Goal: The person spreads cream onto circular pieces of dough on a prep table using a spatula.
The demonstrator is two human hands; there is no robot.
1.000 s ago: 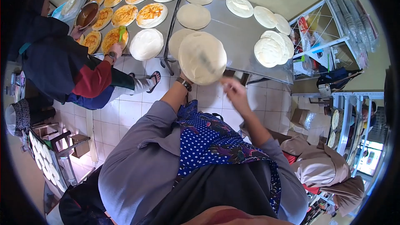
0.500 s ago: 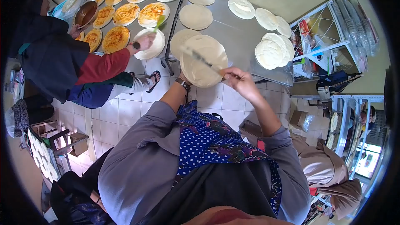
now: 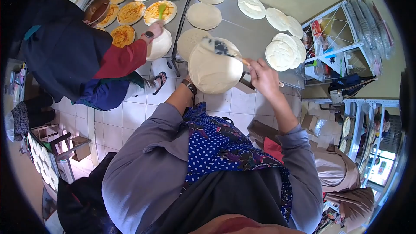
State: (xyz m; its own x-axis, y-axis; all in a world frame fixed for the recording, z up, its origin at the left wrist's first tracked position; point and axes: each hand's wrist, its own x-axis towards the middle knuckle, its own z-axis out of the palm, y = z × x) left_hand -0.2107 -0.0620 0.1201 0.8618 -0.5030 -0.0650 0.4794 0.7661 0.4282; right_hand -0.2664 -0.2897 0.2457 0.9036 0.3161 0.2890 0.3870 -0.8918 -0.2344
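Gripping a spatula [image 3: 222, 49] in closed fingers of the right hand [image 3: 265, 78], right of the dough disc [image 3: 215, 71], slanted lengthwise leftward over its far part; supporting the disc with left hand [image 3: 188, 78], finger spread hidden.

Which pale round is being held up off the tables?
The one nearest the apron, on the left hand; the pale rounds beyond it lie on metal tables.

The tabletop [image 3: 245, 30] is smooth, shiny metal; the held dough round [image 3: 215, 71] looks matt, the apron [image 3: 229, 147] cloth, the floor [image 3: 240, 102] glossy.
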